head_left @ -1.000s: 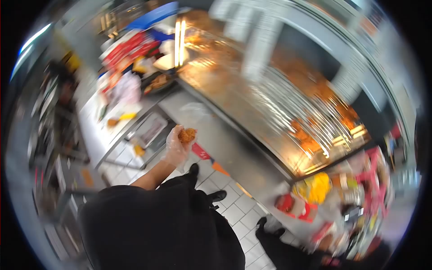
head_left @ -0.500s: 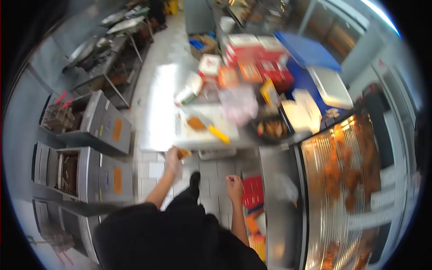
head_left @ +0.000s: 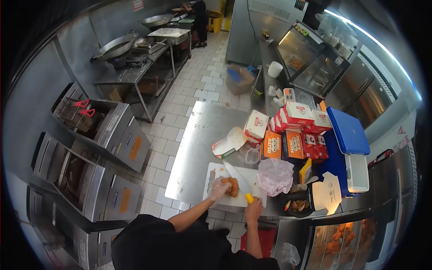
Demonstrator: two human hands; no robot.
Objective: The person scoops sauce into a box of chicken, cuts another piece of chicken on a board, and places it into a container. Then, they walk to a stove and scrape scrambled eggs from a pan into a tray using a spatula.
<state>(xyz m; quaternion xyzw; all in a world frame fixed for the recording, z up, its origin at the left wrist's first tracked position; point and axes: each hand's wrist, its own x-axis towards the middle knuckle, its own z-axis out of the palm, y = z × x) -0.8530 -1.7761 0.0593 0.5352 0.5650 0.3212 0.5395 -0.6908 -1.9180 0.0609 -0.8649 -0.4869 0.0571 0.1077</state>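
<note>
My left hand (head_left: 219, 189), in a clear plastic glove, is closed around a browned piece of fried chicken (head_left: 232, 187) at the cutting board. The white cutting board (head_left: 214, 171) lies at the near edge of the steel table. My bare right hand (head_left: 254, 208) has its fingers round the end of a knife's yellow handle (head_left: 249, 198). Pointing away and to the left, the knife's blade (head_left: 236, 176) lies across the board, just right of the chicken. Beside the board sits a crumpled pinkish-white wrapper (head_left: 275, 177).
Food boxes (head_left: 294, 116) are stacked on the table's right side near a blue cooler lid (head_left: 347, 130). A black tray with food scraps (head_left: 299, 205) stands front right. Fryers (head_left: 110, 123) line the left. Another person (head_left: 200, 20) works far back. A lit warmer (head_left: 339, 240) is lower right.
My left hand has carried the chicken from before the table onto the board. My right hand has risen from my side and taken hold of the knife handle. The view has shifted.
</note>
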